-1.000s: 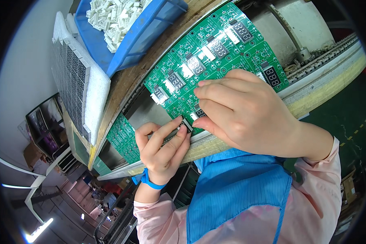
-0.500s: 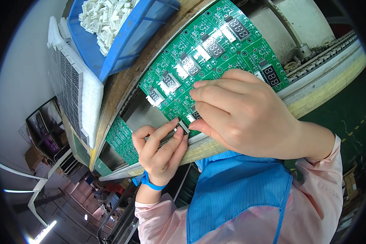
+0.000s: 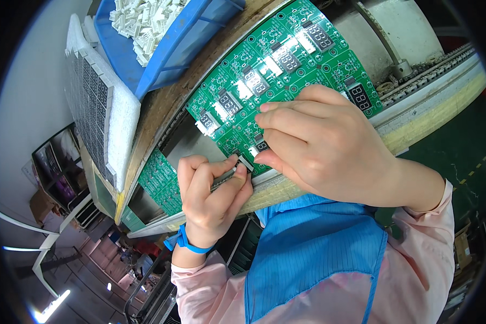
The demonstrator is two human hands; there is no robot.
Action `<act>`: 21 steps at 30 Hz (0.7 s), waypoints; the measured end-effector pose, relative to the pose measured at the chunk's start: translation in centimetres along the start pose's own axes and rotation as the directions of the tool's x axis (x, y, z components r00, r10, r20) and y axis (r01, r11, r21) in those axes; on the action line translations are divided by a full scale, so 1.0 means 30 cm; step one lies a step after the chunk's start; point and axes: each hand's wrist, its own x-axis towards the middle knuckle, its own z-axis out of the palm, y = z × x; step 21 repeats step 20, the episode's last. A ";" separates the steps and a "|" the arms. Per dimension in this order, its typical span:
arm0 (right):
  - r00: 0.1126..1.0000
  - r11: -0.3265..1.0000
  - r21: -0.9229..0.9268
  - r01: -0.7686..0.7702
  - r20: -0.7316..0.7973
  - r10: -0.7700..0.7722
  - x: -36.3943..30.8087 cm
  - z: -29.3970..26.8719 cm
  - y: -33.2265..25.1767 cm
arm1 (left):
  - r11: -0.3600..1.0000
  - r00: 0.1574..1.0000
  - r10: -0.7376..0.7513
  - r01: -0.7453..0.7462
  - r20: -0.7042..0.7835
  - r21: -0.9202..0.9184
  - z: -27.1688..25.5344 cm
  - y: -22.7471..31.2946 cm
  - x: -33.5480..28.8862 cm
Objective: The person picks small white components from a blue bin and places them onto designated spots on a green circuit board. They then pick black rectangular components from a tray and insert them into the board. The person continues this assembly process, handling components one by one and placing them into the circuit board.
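above board: blue bin [image 3: 200,32] of white connectors [image 3: 146,21]. left hand [image 3: 213,197] pinches display part [image 3: 243,162] at green circuit board [image 3: 275,81] edge; right hand [image 3: 324,146] presses board, fingers curled.

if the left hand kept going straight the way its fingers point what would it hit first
Probably the near edge of the green circuit board: the left hand points up at it, pinching a small part already at that edge.

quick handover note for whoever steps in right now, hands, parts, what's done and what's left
Left hand: pinching a small display part at the near edge of the green circuit board.
Right hand: resting on the board, fingertips pressing beside that part.
Blue bin of white connectors and a foam tray lie to the left.
Done: several displays sit in the upper rows.
Left: the pinched part looks not fully seated.
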 end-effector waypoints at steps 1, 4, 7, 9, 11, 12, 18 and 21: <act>1.000 1.000 -0.002 -0.001 0.000 0.001 0.000 0.000 0.000 | 1.000 1.000 -0.009 0.009 0.004 -0.005 -0.002 0.003 0.003; 1.000 1.000 -0.002 -0.012 -0.005 0.012 0.003 0.000 -0.002 | 0.998 0.996 -0.047 0.044 0.070 0.038 -0.018 0.021 0.010; 1.000 1.000 -0.015 -0.027 0.014 0.027 0.016 -0.006 -0.010 | 0.990 0.989 -0.079 0.064 0.122 0.127 -0.064 0.027 0.013; 0.999 0.998 -0.053 -0.026 0.040 0.028 0.023 -0.015 -0.018 | 0.995 0.976 -0.103 0.102 0.189 0.016 -0.090 0.012 -0.009; 0.995 0.996 -0.085 0.000 -0.104 -0.008 0.023 -0.008 -0.012 | 0.989 0.978 -0.116 0.129 0.171 -0.070 -0.102 0.008 -0.015; 0.990 0.994 -0.110 0.002 -0.141 -0.017 0.024 -0.022 -0.005 | 0.986 0.986 -0.119 0.132 0.117 -0.104 -0.106 -0.004 -0.052; 0.962 0.904 -0.372 -0.214 -0.243 0.127 -0.053 -0.218 0.106 | 0.908 0.874 -0.419 0.410 -0.246 -0.089 -0.076 -0.139 -0.287; 0.935 0.852 -0.416 -0.319 -0.285 0.211 -0.080 -0.323 0.169 | 0.806 0.750 -0.585 0.580 -0.308 -0.117 -0.057 -0.208 -0.416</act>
